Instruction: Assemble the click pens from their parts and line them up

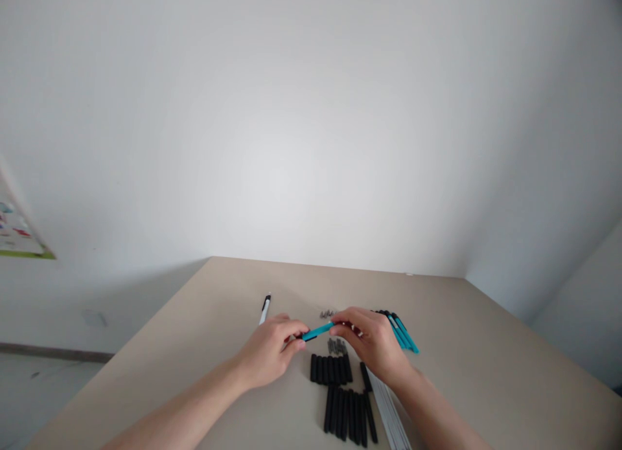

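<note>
A teal pen barrel [318, 331] with a dark clip is held slightly tilted above the table between my two hands. My left hand [272, 349] pinches its left, dark end between thumb and fingers. At the other end, the fingertips of my right hand [373, 343] are closed round the barrel. Below it lie small metal springs [336, 347] and two groups of black rubber grips [331, 369]. Several more teal barrels [407, 338] with black ends rest beside my right hand, which partly covers them.
Long thin white refills [390, 414] lie in a bundle under my right forearm. A white pen [265, 309] with a black top is left of centre, partly behind my left hand. Small metallic pieces [326, 314] sit farther back. The beige table [233, 281] meets a white wall.
</note>
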Available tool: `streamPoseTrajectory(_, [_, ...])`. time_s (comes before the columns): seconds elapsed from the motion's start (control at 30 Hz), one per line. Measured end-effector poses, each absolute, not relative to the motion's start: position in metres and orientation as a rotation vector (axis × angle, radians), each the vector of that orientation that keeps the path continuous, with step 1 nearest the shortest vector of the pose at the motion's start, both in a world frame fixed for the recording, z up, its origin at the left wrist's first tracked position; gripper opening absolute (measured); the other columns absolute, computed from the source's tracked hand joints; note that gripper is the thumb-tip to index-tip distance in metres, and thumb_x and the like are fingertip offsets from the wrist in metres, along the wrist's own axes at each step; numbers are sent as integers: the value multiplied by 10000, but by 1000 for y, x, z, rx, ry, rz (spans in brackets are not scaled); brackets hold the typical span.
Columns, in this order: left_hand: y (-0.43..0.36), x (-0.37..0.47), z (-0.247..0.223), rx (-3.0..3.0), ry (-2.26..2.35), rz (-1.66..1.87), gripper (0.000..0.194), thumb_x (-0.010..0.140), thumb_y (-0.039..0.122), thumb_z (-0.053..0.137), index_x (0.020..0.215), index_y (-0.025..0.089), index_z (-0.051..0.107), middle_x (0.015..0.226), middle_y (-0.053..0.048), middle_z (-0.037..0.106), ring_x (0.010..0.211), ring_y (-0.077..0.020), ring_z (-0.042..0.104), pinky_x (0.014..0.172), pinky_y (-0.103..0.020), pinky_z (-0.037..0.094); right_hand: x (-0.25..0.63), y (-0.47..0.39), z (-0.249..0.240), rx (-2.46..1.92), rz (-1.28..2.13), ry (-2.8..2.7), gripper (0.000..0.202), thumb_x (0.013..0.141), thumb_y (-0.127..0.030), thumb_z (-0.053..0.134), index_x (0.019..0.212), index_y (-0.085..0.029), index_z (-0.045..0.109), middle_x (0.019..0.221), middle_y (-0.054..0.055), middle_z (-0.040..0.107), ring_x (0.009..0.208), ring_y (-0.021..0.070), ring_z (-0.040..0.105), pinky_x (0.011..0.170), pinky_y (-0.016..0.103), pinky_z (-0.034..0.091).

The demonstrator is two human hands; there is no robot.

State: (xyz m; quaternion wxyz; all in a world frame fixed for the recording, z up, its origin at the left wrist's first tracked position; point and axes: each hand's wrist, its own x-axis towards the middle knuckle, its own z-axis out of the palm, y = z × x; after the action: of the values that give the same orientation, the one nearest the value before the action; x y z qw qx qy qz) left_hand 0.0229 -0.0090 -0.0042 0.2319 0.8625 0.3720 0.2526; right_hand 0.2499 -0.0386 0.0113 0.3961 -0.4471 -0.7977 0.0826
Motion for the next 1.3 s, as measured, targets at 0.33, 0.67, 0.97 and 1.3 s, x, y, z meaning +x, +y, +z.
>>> streamPoseTrajectory(0.33, [-7, 23, -7, 2329, 984, 790, 100, 883, 202, 478, 855, 195, 573, 807, -8, 615, 727, -154, 558, 670, -255, 417, 262, -34, 13, -1339, 151, -1992, 180, 895, -238, 490, 880, -200, 666, 757, 15, 680, 597, 126, 561, 589, 228, 397])
streamPoseTrajectory(0.67, [-10, 23, -4, 2333, 936, 827, 119, 903, 280, 460, 865, 197, 537, 865, -23, 645, 793, -173, 593, 746, -308, 460, 272, -31, 13, -1621, 281, -2276, 150, 729, -171, 556, 742, -219, 697, 698, -1, 703, 666, 157, 620, 646, 237, 391])
streamPoseTrajectory(0.97, [-9, 24, -4, 2347, 954, 805, 96, 890, 259, 479, 868, 197, 549, 843, -9, 610, 793, -164, 570, 748, -296, 458, 268, -31, 12, -1751, 296, -2311, 98, 702, -211, 633, 773, -221, 700, 728, 6, 709, 761, 192, 627, 704, 268, 389])
streamPoseTrajectory(1.3, [-10, 24, -4, 2367, 970, 773, 74, 878, 248, 515, 850, 196, 560, 817, 4, 584, 711, -139, 530, 732, -275, 438, 291, -37, 27, -2010, 251, -2310, 152, 625, -156, 587, 477, -175, 562, 513, 23, 596, 540, 157, 557, 498, 243, 286])
